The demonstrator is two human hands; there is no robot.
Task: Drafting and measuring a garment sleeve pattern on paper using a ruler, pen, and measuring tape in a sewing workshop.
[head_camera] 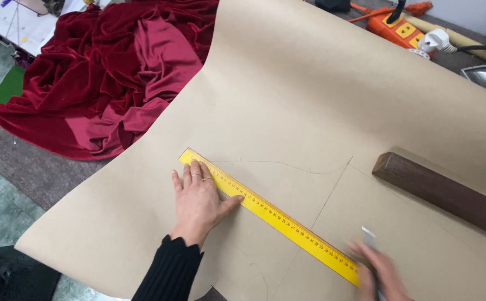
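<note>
Left hand (197,200) is lying flat, fingers spread, pressing the near end of the yellow ruler (268,214) against the brown paper (310,95). The ruler is running diagonally toward the lower right, across the sheet's lower middle.

Right hand (379,273) is blurring at the ruler's far end, pinching a small pale piece, probably chalk (369,236); the exact grip is hard to make out.

Thin drawn lines (287,165) are already showing on the paper: a shallow curve above the ruler and straight strokes meeting near the wooden block (443,192), which is weighing down the sheet's right side. So the drafting looks partly done. Nothing is cut; the sheet is whole.

Red velvet (103,72) is lying heaped at upper left, partly under the paper. A power strip (396,28) is sitting at the far edge.
</note>
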